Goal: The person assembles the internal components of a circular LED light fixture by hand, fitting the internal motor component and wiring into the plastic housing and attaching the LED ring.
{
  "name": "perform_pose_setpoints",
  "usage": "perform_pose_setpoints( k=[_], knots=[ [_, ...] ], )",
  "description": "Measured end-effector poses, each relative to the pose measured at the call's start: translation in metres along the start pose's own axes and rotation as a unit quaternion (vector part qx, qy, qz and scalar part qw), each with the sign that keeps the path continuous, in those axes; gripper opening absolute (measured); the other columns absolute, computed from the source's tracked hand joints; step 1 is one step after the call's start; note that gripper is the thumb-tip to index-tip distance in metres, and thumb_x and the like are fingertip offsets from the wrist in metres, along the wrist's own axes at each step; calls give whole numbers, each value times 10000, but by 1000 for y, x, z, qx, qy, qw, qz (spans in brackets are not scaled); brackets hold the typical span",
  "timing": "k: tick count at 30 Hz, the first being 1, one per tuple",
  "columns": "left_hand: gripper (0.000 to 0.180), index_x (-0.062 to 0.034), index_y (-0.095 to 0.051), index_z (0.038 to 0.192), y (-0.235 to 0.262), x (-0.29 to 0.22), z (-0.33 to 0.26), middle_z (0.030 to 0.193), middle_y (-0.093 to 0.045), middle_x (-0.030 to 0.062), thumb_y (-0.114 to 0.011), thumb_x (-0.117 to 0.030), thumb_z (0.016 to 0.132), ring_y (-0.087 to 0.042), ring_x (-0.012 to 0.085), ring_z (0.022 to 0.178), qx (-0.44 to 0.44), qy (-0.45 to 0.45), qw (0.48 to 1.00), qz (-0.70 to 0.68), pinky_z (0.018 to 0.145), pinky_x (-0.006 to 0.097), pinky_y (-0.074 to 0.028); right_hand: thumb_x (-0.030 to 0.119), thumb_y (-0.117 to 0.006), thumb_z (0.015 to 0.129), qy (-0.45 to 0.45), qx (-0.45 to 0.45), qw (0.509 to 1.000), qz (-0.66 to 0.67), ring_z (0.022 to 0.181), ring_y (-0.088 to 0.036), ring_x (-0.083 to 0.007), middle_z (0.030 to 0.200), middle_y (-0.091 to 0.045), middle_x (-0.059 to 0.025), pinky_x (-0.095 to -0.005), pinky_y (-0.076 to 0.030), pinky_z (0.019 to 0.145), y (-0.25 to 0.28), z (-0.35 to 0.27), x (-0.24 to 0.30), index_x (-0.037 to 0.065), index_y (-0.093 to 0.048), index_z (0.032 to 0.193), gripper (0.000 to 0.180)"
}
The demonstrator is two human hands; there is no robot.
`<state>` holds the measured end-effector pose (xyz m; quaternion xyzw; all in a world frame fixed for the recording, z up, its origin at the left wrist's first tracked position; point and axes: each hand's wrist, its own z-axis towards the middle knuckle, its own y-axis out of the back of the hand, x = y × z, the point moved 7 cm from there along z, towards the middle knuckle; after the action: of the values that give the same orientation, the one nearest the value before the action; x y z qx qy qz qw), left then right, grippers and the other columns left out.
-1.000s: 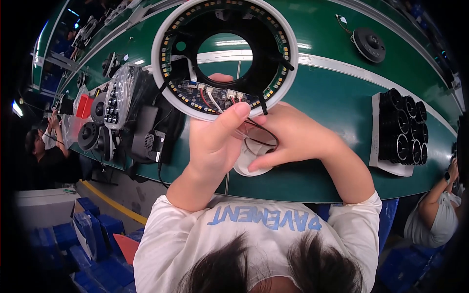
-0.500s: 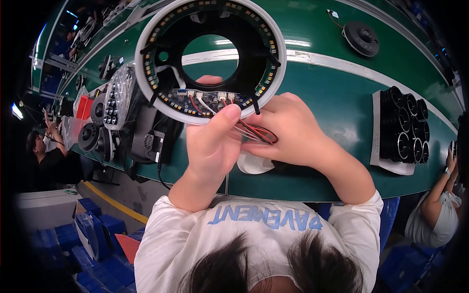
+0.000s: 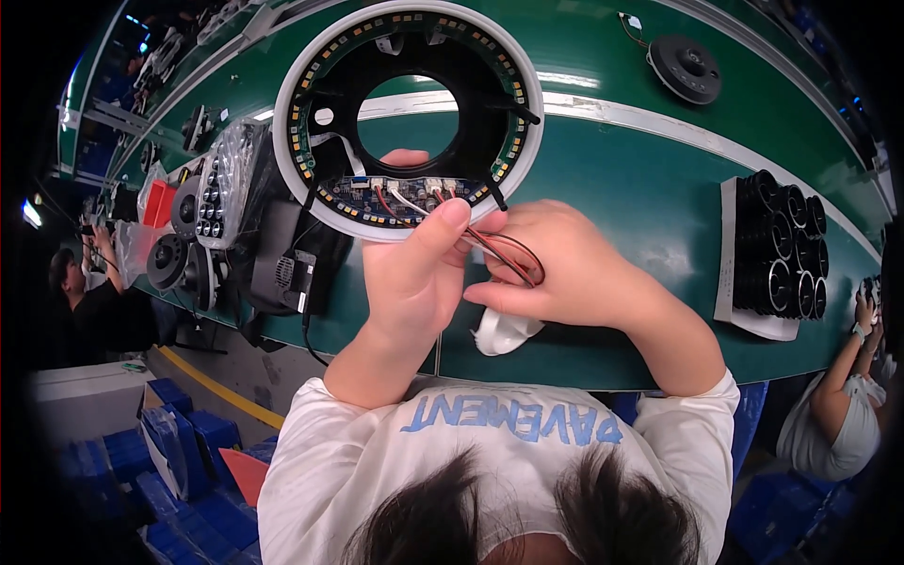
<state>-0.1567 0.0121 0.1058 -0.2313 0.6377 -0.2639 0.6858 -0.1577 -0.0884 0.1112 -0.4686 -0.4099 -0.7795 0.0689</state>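
Note:
My left hand [image 3: 414,268] grips the lower rim of a round white light housing [image 3: 535,122], its thumb on the front and a fingertip showing through the central hole. Inside the housing are a black inner plate, a ring of small LEDs and black posts. A blue circuit board [image 3: 356,196] with plugged-in connectors sits along its lower part. Red, black and white wires [image 3: 513,256] run from the board to my right hand [image 3: 565,259], whose curled fingers close around them. Under that hand is a glossy white piece [image 3: 507,332]; whether the hand holds it is hidden.
A black round unit [image 3: 685,71] with a short cable lies far right. Stacked black rings [image 3: 780,245] stand on a white tray [image 3: 726,250] at right. On the left are a black power adapter [image 3: 282,268], bagged parts [image 3: 224,188] and round speaker-like units. Other people work at both sides.
The housing has shifted slightly right and tilted a little. My right hand has turned slightly with the wires, and the white piece beneath it has changed angle and moved toward me.

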Motion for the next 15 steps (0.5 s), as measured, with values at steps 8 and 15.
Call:
perform_pose_setpoints(
  k=[8,15],
  knots=[
    [456,-54,-311,1189,-2,1,-1,934,-571,161,-550,-12,802,-626,243,767,5,5,1000,-19,650,352,-546,370,-721,622,-4,-6,998,56,573,-508,-266,576,-496,-79,-347,-383,523,3,2,-5,66,-506,623,373],
    [426,-26,-330,1194,-1,1,-2,1097,-499,251,-501,-36,804,-563,348,971,26,-11,999,24,841,425,-480,400,-707,633,-31,37,998,29,607,-529,-261,625,-542,-80,-343,-403,542,7,2,-5,71,-586,740,366]
  ],
)
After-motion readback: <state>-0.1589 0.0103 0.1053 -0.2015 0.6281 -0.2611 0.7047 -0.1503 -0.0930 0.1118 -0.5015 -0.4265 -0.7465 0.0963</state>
